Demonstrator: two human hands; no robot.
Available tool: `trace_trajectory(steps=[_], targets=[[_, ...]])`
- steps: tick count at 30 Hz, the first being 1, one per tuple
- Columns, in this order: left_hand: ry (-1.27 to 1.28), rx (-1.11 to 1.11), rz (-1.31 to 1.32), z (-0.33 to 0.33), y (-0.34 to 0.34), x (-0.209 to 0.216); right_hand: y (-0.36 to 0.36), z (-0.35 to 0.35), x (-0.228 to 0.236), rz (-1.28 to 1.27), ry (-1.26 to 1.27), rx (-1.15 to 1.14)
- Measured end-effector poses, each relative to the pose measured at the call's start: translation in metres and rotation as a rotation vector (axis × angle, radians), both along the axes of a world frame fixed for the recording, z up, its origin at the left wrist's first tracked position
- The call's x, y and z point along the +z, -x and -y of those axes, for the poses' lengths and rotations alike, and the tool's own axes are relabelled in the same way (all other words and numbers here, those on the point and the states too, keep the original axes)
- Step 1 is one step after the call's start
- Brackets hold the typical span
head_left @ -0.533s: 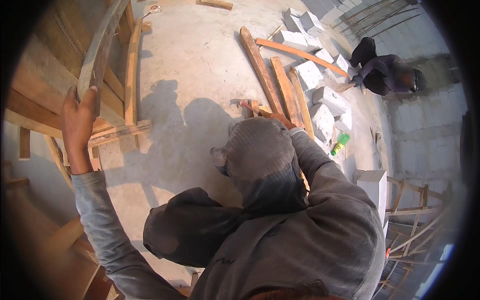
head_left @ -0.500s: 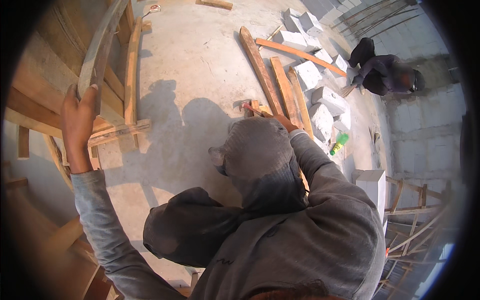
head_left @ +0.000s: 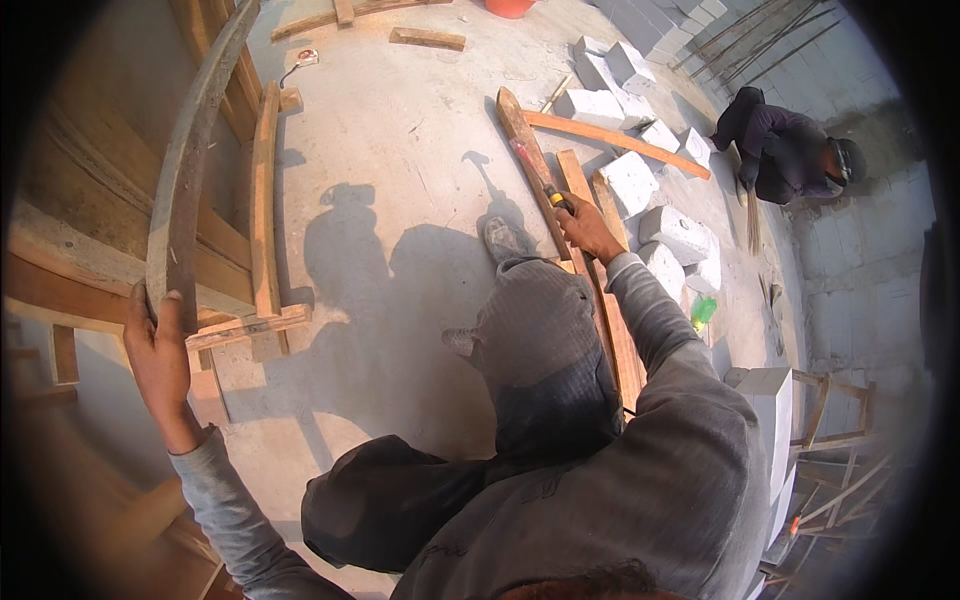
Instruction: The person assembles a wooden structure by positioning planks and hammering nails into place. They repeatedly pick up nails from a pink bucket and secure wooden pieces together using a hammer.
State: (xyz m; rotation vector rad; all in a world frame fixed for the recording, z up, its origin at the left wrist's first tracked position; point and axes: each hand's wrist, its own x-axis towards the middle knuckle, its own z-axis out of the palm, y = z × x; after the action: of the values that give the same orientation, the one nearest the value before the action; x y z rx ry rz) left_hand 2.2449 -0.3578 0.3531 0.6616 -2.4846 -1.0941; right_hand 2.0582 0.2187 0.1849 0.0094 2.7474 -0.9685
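Note:
My left hand is closed round the lower end of a long grey-brown timber plank, which stands at the left against a wooden board frame. In my right hand is a hammer with a red shaft and a yellow-and-black grip. It is raised above several long timber pieces on the floor, and its shadow falls on the concrete to the left. My shoe shows just beyond my bent knee.
White blocks and a green bottle lie at the right. A co-worker crouches beyond them by the block wall. A tape measure and a short wood piece lie far ahead. Timber frames stand at the right.
My right hand has lifted the hammer up from low by the timber pieces. My left hand has slid to the plank's lower end. The view has shifted, showing a red container at the top.

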Motion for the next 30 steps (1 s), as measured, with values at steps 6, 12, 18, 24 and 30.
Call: trace_trajectory(steps=[6, 12, 18, 24, 30], targets=[[-0.087, 0.185, 0.012, -0.019, 0.033, -0.002, 0.18, 0.023, -0.059, -0.06, -0.102, 0.27], [-0.129, 0.217, 0.167, -0.058, 0.089, 0.027, 0.297, 0.056, -0.124, -0.169, -0.105, 0.537], [0.593, 0.458, 0.46, -0.14, 0.207, 0.063, 0.385, 0.035, -0.147, -0.179, -0.101, 0.904], [0.426, 0.178, -0.07, -0.228, 0.439, -0.002, 0.506, 0.008, -0.154, -0.51, 0.196, 0.724], [0.125, -0.297, 0.258, -0.264, 0.684, -0.214, 0.617, -0.019, -0.149, -0.514, 0.175, 0.573]])
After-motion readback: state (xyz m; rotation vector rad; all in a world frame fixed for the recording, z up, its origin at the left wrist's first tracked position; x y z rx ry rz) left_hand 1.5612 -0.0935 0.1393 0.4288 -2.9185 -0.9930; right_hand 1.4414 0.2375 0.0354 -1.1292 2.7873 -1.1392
